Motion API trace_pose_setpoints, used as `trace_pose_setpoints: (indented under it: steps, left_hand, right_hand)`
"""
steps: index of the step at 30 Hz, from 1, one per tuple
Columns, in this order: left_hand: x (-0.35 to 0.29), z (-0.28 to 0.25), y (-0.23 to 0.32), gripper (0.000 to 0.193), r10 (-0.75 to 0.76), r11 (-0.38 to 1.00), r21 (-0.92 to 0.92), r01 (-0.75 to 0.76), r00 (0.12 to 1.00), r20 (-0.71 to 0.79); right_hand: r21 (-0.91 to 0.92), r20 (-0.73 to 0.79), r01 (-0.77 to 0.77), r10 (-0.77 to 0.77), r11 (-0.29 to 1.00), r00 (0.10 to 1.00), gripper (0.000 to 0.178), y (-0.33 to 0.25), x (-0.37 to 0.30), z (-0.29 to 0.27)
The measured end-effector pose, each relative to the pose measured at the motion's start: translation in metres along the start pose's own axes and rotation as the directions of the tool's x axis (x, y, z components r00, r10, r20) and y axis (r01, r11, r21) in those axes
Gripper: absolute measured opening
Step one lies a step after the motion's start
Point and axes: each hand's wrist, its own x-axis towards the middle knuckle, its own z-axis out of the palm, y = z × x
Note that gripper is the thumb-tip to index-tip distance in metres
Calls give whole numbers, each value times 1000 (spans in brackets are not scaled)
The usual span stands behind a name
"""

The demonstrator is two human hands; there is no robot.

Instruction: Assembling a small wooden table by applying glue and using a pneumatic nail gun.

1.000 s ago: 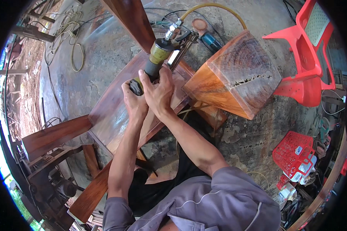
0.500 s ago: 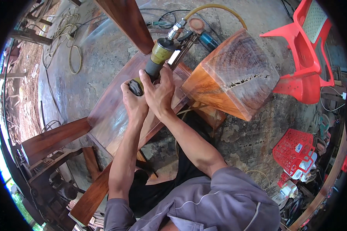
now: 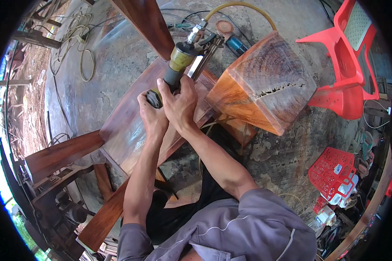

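Note:
Both hands hold an air nail gun (image 3: 181, 60) with an olive-yellow body, a black grip and a metal magazine. My right hand (image 3: 179, 101) wraps around the grip. My left hand (image 3: 153, 116) closes around the nail gun's near end, beside its round black cap. Beneath them lies a reddish-brown wooden panel (image 3: 130, 126), with tapered wooden legs (image 3: 63, 152) sticking out from its corners. The tool's tip, and whether it touches the panel, is hidden. A yellow air hose (image 3: 237, 5) runs from the far end fitting.
Just right of the panel rises a thick squared wooden piece (image 3: 272, 85) with cracked end grain. A red plastic chair (image 3: 346, 65) stands far right, a red basket (image 3: 331, 172) below it. A teal-and-black tool (image 3: 236, 45) and loose cables (image 3: 80, 32) lie on the concrete floor.
The hose end of the nail gun has shifted slightly up and left. Both hands keep the same grip, and the wooden pieces have not visibly moved.

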Motion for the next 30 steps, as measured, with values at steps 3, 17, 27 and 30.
trace_pose_setpoints:
  steps: [3,17,27,30]
  left_hand:
    - [-2,0,-8,60,7,1000,-25,-7,1000,3]
    - [-16,6,-2,58,21,997,-79,-17,998,52]
    - [-21,6,7,59,12,998,-65,-9,998,54]
    - [-20,6,7,58,5,998,-63,-2,999,51]
  right_hand:
    - [-25,5,-72,72,997,997,36,-4,-3,0]
    - [26,12,-94,94,995,995,38,3,-8,-18]
    - [-6,20,-129,129,992,991,41,2,-8,-24]
    - [21,33,-143,143,989,989,40,2,-7,-23]
